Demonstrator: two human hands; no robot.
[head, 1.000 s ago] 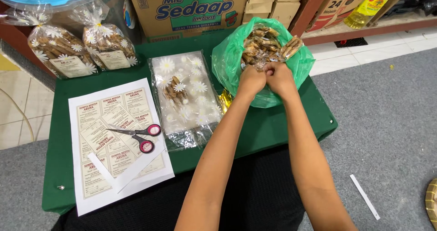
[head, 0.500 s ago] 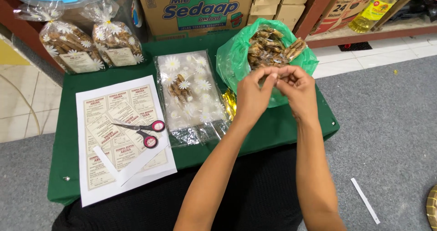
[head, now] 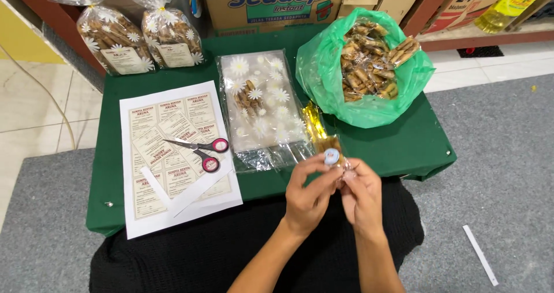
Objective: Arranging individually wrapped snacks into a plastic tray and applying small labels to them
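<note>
Hands meet over the near edge of the low green cloth-covered table (head: 404,149): the left hand (head: 309,196) and the right hand (head: 360,198) both pinch one small clear-wrapped brown snack with a round blue-and-white sticker (head: 332,153), fingertips closed on the wrapper from either side. Just beyond the fingertips lie gold twist ties (head: 313,126) and a flat pile of clear daisy-printed plastic bags (head: 259,105). Farther beyond, the open green plastic bag of wrapped snacks (head: 329,79) sits. Left of the fingers, pink-handled scissors (head: 202,150) rest on a white label sheet (head: 173,160)
</note>
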